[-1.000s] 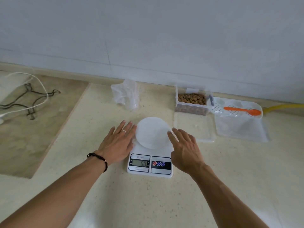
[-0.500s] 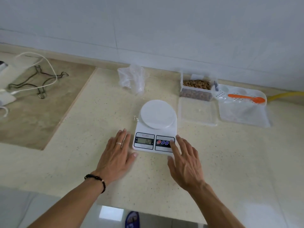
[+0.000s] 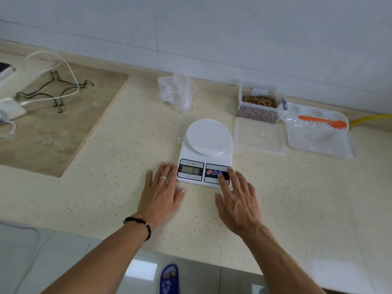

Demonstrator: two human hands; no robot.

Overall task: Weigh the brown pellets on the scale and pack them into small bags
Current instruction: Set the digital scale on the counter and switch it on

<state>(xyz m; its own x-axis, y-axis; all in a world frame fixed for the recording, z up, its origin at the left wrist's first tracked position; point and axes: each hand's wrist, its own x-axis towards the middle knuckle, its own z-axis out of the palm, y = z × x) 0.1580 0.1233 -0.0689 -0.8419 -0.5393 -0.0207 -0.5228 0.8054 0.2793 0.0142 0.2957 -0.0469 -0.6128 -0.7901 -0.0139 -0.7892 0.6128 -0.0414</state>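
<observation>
A white digital scale [image 3: 206, 153] with a bare round platform sits on the speckled counter, its display lit. My right hand [image 3: 237, 200] lies flat with its index finger on the scale's button panel. To the left of the scale, my left hand [image 3: 162, 192] rests flat on the counter, fingers straight, touching the scale's left edge. Behind the scale on the right stands a clear plastic box of brown pellets [image 3: 258, 107]. A bundle of small clear bags [image 3: 177, 92] lies behind the scale on the left.
The box's clear lid [image 3: 259, 139] lies right of the scale. Further right, a perforated white tray [image 3: 318, 132] carries an orange spoon [image 3: 324, 122]. A wire hanger [image 3: 55, 92], white cable and charger sit on the brown inset at the left. The counter's front edge is near my forearms.
Both hands have drawn back from the scale's platform to its front end. My right index finger has come onto the button panel, and the display reading has changed.
</observation>
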